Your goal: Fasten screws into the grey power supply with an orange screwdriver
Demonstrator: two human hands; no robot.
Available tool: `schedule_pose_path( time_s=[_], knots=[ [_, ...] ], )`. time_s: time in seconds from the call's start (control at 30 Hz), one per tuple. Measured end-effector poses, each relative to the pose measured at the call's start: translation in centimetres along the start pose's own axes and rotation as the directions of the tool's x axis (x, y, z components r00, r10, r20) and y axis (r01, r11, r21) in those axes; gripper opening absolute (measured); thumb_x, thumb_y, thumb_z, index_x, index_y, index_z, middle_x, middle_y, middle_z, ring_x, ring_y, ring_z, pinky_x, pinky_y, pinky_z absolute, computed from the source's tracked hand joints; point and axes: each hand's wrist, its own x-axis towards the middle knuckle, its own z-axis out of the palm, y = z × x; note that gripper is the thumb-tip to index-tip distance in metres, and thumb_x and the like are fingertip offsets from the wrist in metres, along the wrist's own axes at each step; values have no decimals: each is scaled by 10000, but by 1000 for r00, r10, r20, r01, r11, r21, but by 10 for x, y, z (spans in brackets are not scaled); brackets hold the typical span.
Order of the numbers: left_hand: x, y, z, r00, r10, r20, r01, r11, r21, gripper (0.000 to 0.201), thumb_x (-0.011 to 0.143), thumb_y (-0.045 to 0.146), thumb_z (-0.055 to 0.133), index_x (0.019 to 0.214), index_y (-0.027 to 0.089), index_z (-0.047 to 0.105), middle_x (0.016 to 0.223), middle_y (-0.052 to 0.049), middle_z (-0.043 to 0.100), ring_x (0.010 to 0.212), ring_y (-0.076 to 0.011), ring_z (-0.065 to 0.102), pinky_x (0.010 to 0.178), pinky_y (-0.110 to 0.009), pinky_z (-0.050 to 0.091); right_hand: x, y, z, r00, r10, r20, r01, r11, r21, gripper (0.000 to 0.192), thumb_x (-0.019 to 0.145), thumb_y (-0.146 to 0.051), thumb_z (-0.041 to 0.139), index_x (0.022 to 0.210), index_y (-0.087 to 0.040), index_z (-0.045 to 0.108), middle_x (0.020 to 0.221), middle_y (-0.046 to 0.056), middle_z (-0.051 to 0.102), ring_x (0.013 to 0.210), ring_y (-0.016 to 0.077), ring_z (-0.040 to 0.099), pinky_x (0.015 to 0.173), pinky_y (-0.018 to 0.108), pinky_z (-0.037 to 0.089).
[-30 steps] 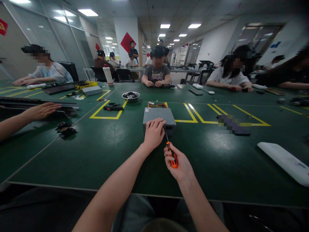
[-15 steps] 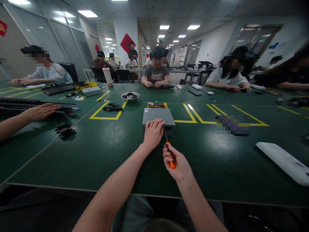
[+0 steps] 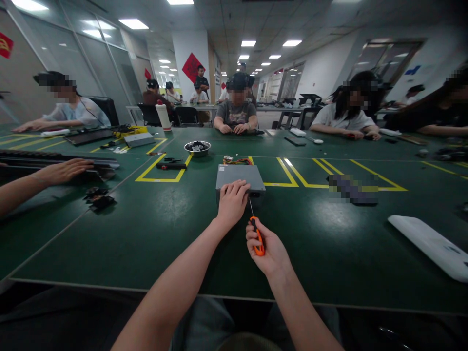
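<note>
The left hand (image 3: pixel 232 204) lies flat, fingers spread, on the near edge of the grey metal box (image 3: pixel 239 176) at mid-bench. The right hand (image 3: pixel 265 246), fingers curled tight round an orange screwdriver (image 3: pixel 258 236), aims its tip at the box's near side.

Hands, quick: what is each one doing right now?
Left hand: open, fingers resting on the grey metal box.
Right hand: closed around the orange screwdriver.
</note>
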Motion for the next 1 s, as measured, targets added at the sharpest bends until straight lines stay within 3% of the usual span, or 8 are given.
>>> schedule_pose_path(
  time_s=[0.17, 0.37, 0.67, 1.0],
  knots=[
    [0, 0, 0, 1000, 0, 6, 0, 1000, 3, 245, 871, 217, 421, 1101, 248, 499, 1201, -11, 553, 1162, -170, 442, 954, -358, 293, -2, -2, -1, 999, 38, 27, -38, 999, 9, 197, 893, -223, 396, 908, -78, 529, 570, -28, 468, 386, 14, 410, 310, 85, 336],
    [-1, -1, 0, 1000, -2, 10, 2, 1000, 7, 253, 871, 203, 421, 1107, 250, 497, 1210, -9, 548, 1161, -164, 442, 953, -349, 292, 1, -2, -2, 1000, -3, 21, 2, 999, 42, 88, 857, -171, 459, 832, -108, 515, 624, -10, 500, 406, 13, 434, 297, 74, 310],
    [0, -1, 1, 1000, 0, 29, 0, 1000, 9, 262, 870, 198, 421, 1116, 248, 499, 1220, -15, 542, 1169, -162, 434, 952, -349, 291, 0, -9, -5, 994, 70, 89, -77, 994, 81, 202, 894, -224, 391, 918, -69, 518, 579, -33, 465, 368, 4, 398, 312, 80, 332],
    [0, 1, -1, 1000, -12, 28, 12, 1000, 12, 266, 865, 187, 412, 1106, 248, 506, 1217, -19, 542, 1161, -171, 439, 955, -359, 290, -3, 0, -4, 994, 17, 108, -18, 1000, 6, 173, 876, -219, 414, 848, -91, 527, 575, -26, 478, 383, 13, 402, 323, 94, 344]
  ],
)
